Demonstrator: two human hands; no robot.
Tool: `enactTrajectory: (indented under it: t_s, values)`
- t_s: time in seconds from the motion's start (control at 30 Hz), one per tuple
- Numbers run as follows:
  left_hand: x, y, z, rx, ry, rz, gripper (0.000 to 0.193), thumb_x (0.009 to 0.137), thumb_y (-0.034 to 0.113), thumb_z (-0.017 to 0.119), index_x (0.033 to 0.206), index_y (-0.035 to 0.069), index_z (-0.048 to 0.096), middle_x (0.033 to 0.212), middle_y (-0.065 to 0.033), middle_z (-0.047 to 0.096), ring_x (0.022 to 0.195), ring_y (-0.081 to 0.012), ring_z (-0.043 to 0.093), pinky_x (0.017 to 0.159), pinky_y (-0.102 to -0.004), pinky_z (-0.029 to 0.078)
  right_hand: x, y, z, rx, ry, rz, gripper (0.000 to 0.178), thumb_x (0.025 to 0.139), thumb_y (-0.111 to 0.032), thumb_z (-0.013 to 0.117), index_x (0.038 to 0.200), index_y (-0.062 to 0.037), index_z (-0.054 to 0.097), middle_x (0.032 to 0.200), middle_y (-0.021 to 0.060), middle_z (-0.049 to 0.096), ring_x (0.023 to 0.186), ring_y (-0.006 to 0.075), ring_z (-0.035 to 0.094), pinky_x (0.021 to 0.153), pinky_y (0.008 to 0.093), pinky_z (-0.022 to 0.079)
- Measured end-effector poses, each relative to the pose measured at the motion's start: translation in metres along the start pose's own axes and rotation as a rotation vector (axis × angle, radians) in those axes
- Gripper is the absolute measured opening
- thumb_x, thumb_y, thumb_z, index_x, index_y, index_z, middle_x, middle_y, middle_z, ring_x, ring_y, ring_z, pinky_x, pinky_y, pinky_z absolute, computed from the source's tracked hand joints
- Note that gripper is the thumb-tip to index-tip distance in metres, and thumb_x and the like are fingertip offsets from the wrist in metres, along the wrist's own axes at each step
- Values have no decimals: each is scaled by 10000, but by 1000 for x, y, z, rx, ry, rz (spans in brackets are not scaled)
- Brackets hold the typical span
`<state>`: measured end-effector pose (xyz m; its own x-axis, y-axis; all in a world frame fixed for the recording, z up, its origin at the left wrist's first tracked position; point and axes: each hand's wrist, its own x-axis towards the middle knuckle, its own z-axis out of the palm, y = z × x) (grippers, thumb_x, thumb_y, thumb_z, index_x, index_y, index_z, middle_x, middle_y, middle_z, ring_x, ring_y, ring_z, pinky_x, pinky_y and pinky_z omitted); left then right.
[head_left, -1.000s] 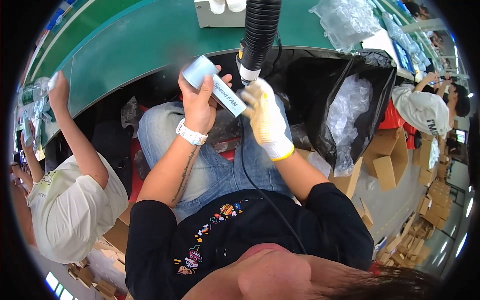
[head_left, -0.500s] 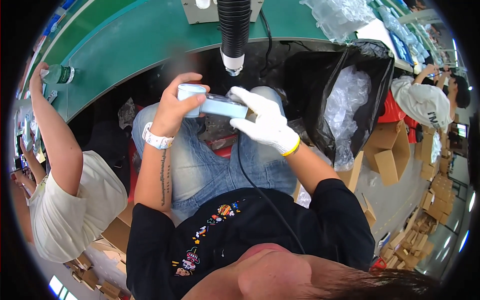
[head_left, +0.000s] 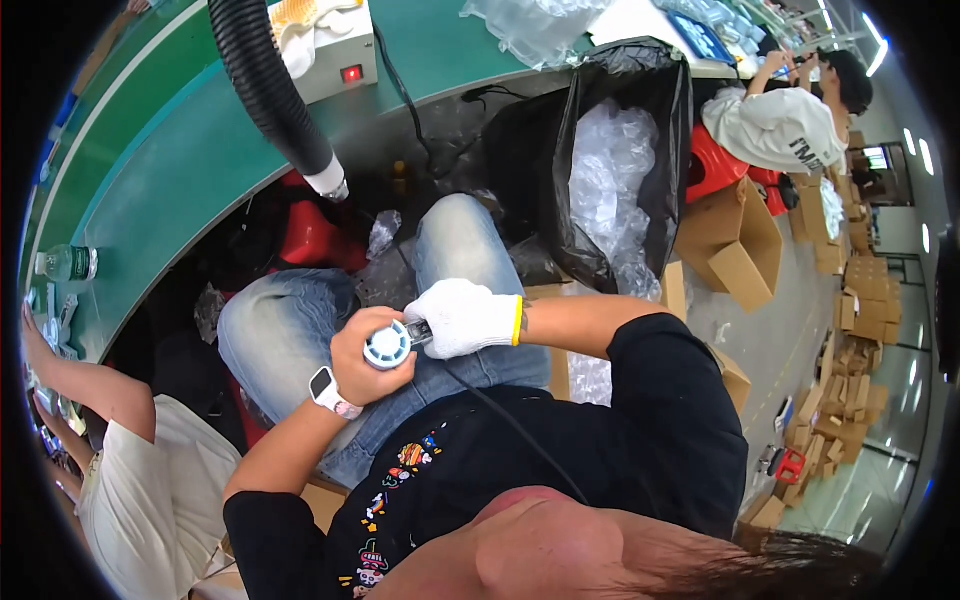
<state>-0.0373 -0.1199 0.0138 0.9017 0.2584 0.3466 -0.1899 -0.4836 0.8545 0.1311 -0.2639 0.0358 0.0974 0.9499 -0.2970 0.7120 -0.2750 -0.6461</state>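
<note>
Held above my lap is a small light blue handheld fan (head_left: 387, 345), its round vented end facing up. My bare left hand (head_left: 352, 352) wraps round that end, thumb and fingers closed on its sides. In a white knit glove, my right hand (head_left: 465, 318) is closed against the other side, at a dark shiny part of the fan. The gloved fingers hide most of the fan's body there.
A black flexible duct (head_left: 268, 95) with a white nozzle hangs ahead, near a metal box (head_left: 335, 65) on the green table (head_left: 160, 200). Right of my knees stands a black bag (head_left: 540, 150) of clear plastic. A co-worker's arm (head_left: 90, 385) is at left, near a bottle (head_left: 70, 263).
Both hands have come down nearer my body, turning the fan so its round end faces up. My view has shifted right. The co-worker's hand has left the bottle, which stays on the table.
</note>
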Motion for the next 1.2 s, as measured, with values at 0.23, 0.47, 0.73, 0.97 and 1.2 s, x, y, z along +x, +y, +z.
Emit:
enactTrajectory:
  t_s: [0.23,0.47,0.73,0.97,1.2]
  values:
    - [53,-15,-110,-248,570,-38,481,905,257,746,1284,24,563,1130,-154,669,990,-251,691,853,-350,570,22,31,-87,311,715,-287,535,724,-289,870,1186,-80,699,1219,179,665,1119,389,646,987,479,532]
    - [282,-154,-280,1169,544,199,312,842,186,777,1144,114,746,1291,-169,686,1155,-355,658,1000,-475,513,56,87,-251,-919,1395,10,313,783,-290,829,1044,-134,756,1206,154,674,1142,382,631,1019,487,504]
    - [374,-266,-360,1710,529,-152,553,997,497,614,1495,258,574,1456,-200,594,1380,-454,497,1130,-522,418,101,11,-346,-658,849,687,302,817,-352,704,964,-101,781,1108,176,723,1092,358,649,974,473,515]
    - [191,-79,-177,42,641,-70,350,1089,290,577,1226,-20,667,1172,-135,720,1077,-235,674,982,-396,533,37,40,-228,-309,986,-188,159,860,-196,776,957,-74,743,1149,142,736,986,308,710,858,390,571]
    - [120,-28,-14,-1281,239,-659,719,1088,637,351,1572,106,373,1511,-139,526,1346,-311,553,1121,-511,432,68,-8,-65,648,837,-136,455,855,-160,801,1271,-56,649,1060,121,747,977,235,743,878,343,582]
